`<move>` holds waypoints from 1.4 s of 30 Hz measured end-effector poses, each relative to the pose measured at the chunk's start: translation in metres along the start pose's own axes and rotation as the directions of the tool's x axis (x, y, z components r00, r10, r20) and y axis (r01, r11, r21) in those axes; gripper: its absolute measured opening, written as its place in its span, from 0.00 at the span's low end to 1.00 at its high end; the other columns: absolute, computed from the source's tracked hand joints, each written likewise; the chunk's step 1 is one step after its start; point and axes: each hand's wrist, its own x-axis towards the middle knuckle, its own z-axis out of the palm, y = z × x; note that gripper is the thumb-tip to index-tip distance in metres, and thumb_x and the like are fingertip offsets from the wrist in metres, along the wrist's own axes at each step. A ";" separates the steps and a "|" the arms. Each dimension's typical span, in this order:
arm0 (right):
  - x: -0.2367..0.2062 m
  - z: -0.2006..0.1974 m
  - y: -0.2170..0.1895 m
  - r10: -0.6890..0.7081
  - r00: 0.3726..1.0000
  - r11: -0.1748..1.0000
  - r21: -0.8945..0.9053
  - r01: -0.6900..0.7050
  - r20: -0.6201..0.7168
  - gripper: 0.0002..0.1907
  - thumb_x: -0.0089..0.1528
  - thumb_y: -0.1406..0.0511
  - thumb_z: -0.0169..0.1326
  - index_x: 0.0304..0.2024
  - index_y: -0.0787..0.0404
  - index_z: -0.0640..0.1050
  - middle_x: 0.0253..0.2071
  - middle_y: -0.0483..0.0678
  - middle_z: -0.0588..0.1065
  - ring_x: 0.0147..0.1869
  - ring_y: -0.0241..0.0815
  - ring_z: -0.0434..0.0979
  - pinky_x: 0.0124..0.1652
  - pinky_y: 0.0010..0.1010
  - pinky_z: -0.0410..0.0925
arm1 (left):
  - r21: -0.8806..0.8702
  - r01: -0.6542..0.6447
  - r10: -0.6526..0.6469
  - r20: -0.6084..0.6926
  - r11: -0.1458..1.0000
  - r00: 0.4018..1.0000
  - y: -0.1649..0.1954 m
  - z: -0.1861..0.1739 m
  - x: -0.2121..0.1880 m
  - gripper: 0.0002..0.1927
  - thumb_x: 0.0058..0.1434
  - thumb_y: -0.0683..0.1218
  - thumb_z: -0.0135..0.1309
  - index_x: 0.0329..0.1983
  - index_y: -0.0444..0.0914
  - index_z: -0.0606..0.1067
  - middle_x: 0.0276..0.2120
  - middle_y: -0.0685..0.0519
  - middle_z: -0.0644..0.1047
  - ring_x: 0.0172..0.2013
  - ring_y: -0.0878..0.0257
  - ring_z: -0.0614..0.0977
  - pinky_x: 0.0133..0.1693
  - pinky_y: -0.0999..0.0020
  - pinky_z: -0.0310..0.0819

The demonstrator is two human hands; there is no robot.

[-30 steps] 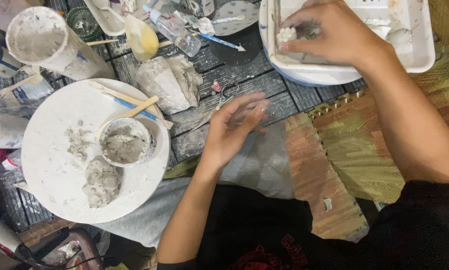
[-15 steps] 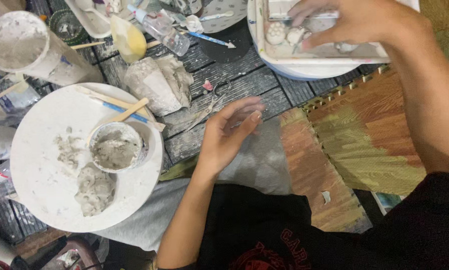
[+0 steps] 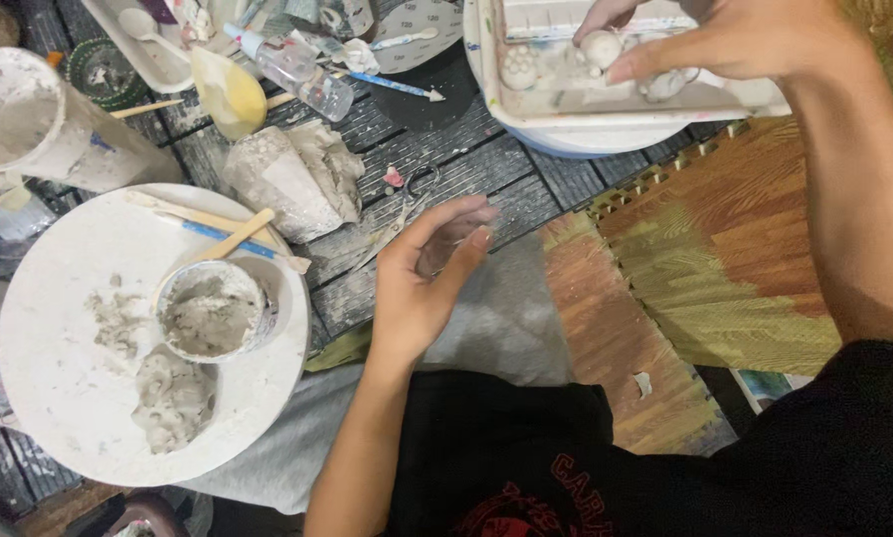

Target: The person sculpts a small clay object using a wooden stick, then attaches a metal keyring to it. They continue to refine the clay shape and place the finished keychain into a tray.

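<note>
Black cloth of the person's shirt [image 3: 586, 467] fills the bottom of the frame, with a grey cloth [image 3: 506, 328] spread just above it. At lower left sits a round white board [image 3: 49, 398] smeared with grey clay; a lump of clay [image 3: 173, 398] lies on it beside a small white cup [image 3: 213, 310] full of the same grey mix, and a wooden stick [image 3: 233, 239] leans on the cup's rim. The left hand [image 3: 422, 283] hovers in the middle of the frame, fingers loosely curled and empty, just beside a pair of scissors [image 3: 402, 214] on the dark slatted table [image 3: 526, 179]. To its right lie wood-patterned foam mats [image 3: 725, 259]. Further up, a crumpled clay-dusted plastic bag [image 3: 287, 179] lies left of centre, with a tall white tub [image 3: 29, 124] at the far left and a clear bottle [image 3: 297, 70] above it. At the upper right the right hand [image 3: 725, 40] reaches into a white tray [image 3: 655, 104], thumb and fingers pinching a small white clay ball [image 3: 602, 48], next to a dimpled clay piece [image 3: 519, 68].
</note>
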 end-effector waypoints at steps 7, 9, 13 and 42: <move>-0.014 0.003 -0.036 -0.154 0.988 0.839 0.527 0.133 -0.003 0.21 0.59 0.72 0.62 0.55 0.66 0.77 0.50 0.55 0.80 0.52 0.46 0.85 0.49 0.32 0.82 | 0.509 -0.393 0.463 -0.011 0.766 0.886 0.041 0.027 0.004 0.24 0.62 0.39 0.70 0.60 0.40 0.78 0.60 0.47 0.75 0.49 0.65 0.83 0.53 0.72 0.81; -0.018 0.017 -0.041 -0.238 0.971 0.766 0.609 0.205 -0.027 0.24 0.61 0.74 0.62 0.60 0.70 0.76 0.50 0.58 0.80 0.51 0.47 0.86 0.55 0.34 0.81 | 0.553 -0.478 0.558 0.029 0.682 0.829 0.049 0.033 0.005 0.25 0.60 0.41 0.73 0.60 0.42 0.79 0.63 0.47 0.72 0.53 0.63 0.81 0.54 0.72 0.81; -0.024 0.039 -0.044 -0.328 0.945 0.533 0.827 0.181 0.004 0.25 0.62 0.72 0.65 0.60 0.73 0.75 0.52 0.59 0.81 0.53 0.50 0.88 0.54 0.37 0.82 | 0.539 -0.548 0.632 0.036 0.640 0.774 0.055 0.040 0.008 0.23 0.56 0.42 0.75 0.54 0.45 0.81 0.66 0.47 0.70 0.57 0.60 0.78 0.53 0.70 0.79; -0.027 0.056 -0.071 -0.448 0.893 0.476 0.832 0.286 -0.050 0.30 0.57 0.76 0.67 0.61 0.75 0.71 0.61 0.66 0.74 0.59 0.53 0.83 0.58 0.38 0.81 | 0.272 -0.437 0.462 -0.033 0.857 0.886 0.057 0.030 -0.013 0.12 0.58 0.37 0.72 0.45 0.38 0.84 0.62 0.49 0.73 0.57 0.64 0.75 0.56 0.71 0.73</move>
